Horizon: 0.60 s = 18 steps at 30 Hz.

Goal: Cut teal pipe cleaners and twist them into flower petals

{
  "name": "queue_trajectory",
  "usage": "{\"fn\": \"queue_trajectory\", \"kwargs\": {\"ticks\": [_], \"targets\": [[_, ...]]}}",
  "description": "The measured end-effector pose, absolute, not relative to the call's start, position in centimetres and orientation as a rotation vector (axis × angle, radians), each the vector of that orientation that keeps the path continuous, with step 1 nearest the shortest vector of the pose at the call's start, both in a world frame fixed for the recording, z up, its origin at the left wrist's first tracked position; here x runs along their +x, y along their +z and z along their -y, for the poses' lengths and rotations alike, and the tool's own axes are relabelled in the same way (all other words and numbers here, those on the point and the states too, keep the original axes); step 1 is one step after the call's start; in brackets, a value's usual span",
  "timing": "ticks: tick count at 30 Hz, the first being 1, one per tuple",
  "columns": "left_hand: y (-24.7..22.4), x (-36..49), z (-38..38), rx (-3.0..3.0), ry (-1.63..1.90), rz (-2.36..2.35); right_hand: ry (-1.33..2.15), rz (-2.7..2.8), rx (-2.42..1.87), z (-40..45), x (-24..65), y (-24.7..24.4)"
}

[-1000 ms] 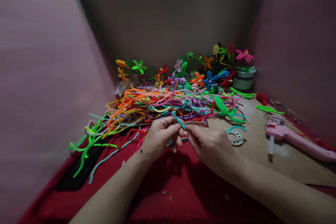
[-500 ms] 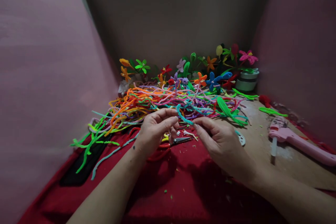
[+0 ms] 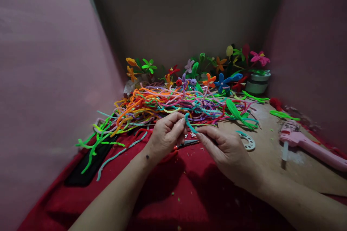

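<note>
my left hand (image 3: 167,131) pinches the upper end of a short teal fuzzy stem (image 3: 190,125) between thumb and fingers, and my right hand (image 3: 227,148) pinches its lower end. i hold it above the red cloth (image 3: 162,205), in front of the heap of coloured stems (image 3: 162,103). scissors (image 3: 191,143) lie partly hidden behind my left hand; a pink glue gun (image 3: 306,144) rests on the brown board (image 3: 311,177), to the right.

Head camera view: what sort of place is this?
Probably a small craft workspace: a heap of colourful fuzzy stems lies in the middle, fuzzy flowers stand behind it, and what looks like a pink glue gun lies at the right.
</note>
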<state>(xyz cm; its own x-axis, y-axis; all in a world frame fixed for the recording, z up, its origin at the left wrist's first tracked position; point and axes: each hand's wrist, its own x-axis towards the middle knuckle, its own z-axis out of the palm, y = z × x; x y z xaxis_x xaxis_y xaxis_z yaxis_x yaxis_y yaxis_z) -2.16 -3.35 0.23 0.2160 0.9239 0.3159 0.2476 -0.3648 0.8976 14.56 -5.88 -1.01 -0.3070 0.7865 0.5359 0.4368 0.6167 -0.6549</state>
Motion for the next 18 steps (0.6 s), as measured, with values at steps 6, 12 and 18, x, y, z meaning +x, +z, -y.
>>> {"fn": "queue_trajectory", "kwargs": {"ticks": [6, 12, 18], "targets": [[-0.1, -2.2, 3.4, 2.179, 1.382, -1.216, 0.359, 1.874, -0.899, 5.9, 14.9, -1.2], [2.4, -5.5, 2.7, 1.981, 1.103, -1.219, 0.701, 1.56, -0.805, 6.2, 15.1, -0.7], [2.2, -7.4, 2.4, 2.47, 0.043, -1.379, 1.043, 1.222, -0.595, 5.1, 15.3, -0.3]]}}
